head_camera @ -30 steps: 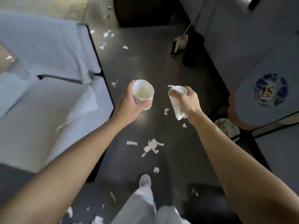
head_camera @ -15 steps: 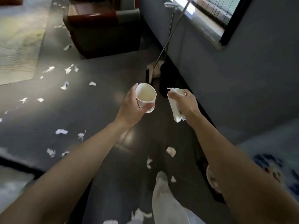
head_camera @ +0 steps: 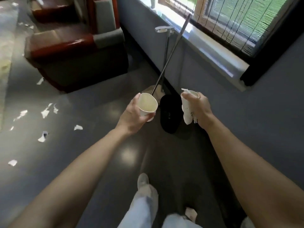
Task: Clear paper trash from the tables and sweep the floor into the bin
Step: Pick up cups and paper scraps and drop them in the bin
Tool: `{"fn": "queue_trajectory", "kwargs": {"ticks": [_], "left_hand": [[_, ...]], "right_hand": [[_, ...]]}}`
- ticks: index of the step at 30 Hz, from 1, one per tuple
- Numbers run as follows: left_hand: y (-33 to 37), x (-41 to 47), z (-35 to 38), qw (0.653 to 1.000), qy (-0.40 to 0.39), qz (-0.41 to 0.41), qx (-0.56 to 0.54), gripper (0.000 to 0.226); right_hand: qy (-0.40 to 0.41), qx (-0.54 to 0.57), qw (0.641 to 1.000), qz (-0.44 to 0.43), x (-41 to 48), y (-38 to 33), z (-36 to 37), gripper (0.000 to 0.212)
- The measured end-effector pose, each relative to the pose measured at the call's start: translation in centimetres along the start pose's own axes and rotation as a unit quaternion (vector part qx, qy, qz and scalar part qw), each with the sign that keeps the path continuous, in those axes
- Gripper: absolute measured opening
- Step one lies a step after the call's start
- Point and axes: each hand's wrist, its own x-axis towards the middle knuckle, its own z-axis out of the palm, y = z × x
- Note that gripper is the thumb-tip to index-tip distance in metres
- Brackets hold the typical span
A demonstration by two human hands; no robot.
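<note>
My left hand [head_camera: 131, 115] grips a white paper cup [head_camera: 147, 106], upright with its open mouth toward me. My right hand [head_camera: 198, 111] holds a second, squashed paper cup [head_camera: 186, 111] with a scrap of paper stuck in its top. Both cups hang at chest height over the dark floor. Just beyond and between them stands a black bin [head_camera: 170, 114] by the wall. A broom and a long-handled dustpan [head_camera: 166, 63] lean against the wall behind the bin. Torn paper scraps [head_camera: 45, 112] lie scattered on the floor to the left.
A red-brown armchair [head_camera: 77, 51] stands ahead on the left, a second one behind it. A window with a sill [head_camera: 213, 51] runs along the right wall. A pale rug edge [head_camera: 4, 66] shows at far left. My legs and shoes [head_camera: 143, 181] are below.
I have walked away from the white tables toward the wall; the bin, broom and armchair are now much closer. Both hands still carry the cups the same way.
</note>
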Motion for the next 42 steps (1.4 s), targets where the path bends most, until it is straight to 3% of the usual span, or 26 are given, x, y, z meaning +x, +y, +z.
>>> {"fn": "queue_trajectory", "kwargs": {"ticks": [8, 14, 22, 27, 30, 34, 42], "left_hand": [[-1.6, 20.6, 4.2, 0.988, -0.145, 0.030, 0.045, 0.092], [-4.4, 31.4, 11.9, 0.962, -0.257, 0.045, 0.079, 0.088], [-13.3, 40.2, 25.2, 0.928, -0.346, 0.023, 0.134, 0.088], [-21.0, 43.0, 33.1, 0.887, -0.422, 0.023, 0.185, 0.105], [-24.6, 44.3, 35.3, 0.879, -0.435, 0.023, 0.196, 0.101], [-26.9, 45.7, 35.0, 0.888, -0.418, 0.015, 0.191, 0.085], [-23.1, 47.1, 28.7, 0.907, -0.391, 0.024, 0.157, 0.080]], "right_hand": [[0.065, 0.034, 0.995, 0.071, 15.3, -0.7, -0.2, 0.048], [0.108, 0.011, 0.982, 0.155, 25.7, 4.5, -1.2, 0.031], [0.124, 0.050, 0.959, 0.248, 38.9, 16.6, 0.5, 0.045], [0.152, 0.048, 0.943, 0.292, 45.4, 27.0, 2.8, 0.016], [0.151, 0.019, 0.938, 0.310, 47.5, 31.2, 4.3, 0.024], [0.104, 0.001, 0.940, 0.326, 48.7, 33.0, 6.2, 0.051], [0.061, -0.069, 0.943, 0.321, 47.8, 27.1, 6.9, 0.058]]}}
